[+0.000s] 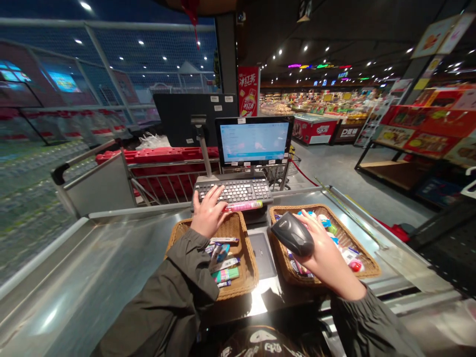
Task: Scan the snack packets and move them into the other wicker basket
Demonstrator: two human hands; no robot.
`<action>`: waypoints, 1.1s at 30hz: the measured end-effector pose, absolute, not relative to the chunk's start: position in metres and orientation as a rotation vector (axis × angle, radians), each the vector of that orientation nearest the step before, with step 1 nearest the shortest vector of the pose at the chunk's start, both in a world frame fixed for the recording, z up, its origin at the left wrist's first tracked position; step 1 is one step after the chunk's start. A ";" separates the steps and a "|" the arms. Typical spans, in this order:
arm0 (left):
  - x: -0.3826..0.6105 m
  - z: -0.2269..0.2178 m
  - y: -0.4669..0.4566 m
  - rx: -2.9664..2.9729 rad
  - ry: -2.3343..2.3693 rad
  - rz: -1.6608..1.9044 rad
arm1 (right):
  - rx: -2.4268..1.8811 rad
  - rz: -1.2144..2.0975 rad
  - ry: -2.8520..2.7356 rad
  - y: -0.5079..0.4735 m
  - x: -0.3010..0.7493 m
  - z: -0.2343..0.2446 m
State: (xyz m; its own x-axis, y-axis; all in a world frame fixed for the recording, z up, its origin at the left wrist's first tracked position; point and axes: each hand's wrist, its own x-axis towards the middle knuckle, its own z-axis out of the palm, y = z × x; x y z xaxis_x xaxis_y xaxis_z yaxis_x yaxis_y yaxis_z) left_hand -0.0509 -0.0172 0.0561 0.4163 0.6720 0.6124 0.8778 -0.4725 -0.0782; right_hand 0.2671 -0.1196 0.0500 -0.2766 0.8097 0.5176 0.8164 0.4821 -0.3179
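Note:
My right hand [323,248] is wrapped round a black barcode scanner [292,233], its head pointing left over the right wicker basket [366,265]. My left hand [208,210] is over the left end of the keyboard [241,190], fingers stretched toward the keys. A slim pink packet [243,206] with a green end sticks out to the right from under its thumb, level with the keyboard's front edge. Below my left wrist, the left wicker basket [250,277] contains several small wrapped packets [225,263]. More colourful wrapped items lie in the right basket, partly hidden by my right hand.
A lit monitor [256,141] stands behind the keyboard, with a dark second screen [186,121] turned away beside it. The metal counter [122,263] runs out to the left. Beyond are red crates [167,154], a shopping trolley and stacked red boxes [431,126].

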 end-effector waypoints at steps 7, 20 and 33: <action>-0.074 0.033 -0.027 -2.326 -1.412 -0.656 | -1.307 -0.006 -2.122 -0.117 0.262 0.048; -0.119 -0.020 -0.046 -2.395 -1.548 -0.523 | -1.291 0.051 -2.250 -0.107 0.246 0.040; -0.131 -0.070 -0.037 -2.603 -1.748 -0.064 | -1.270 0.071 -2.245 -0.103 0.232 0.041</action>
State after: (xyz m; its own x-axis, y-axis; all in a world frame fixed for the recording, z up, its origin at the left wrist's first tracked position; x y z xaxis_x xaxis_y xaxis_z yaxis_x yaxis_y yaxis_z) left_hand -0.1305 -0.0366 -0.0696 0.3779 0.9251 0.0370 0.9254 -0.3787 0.0179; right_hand 0.2324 -0.1030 0.0407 -0.3994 0.8055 0.4378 0.7763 0.5512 -0.3058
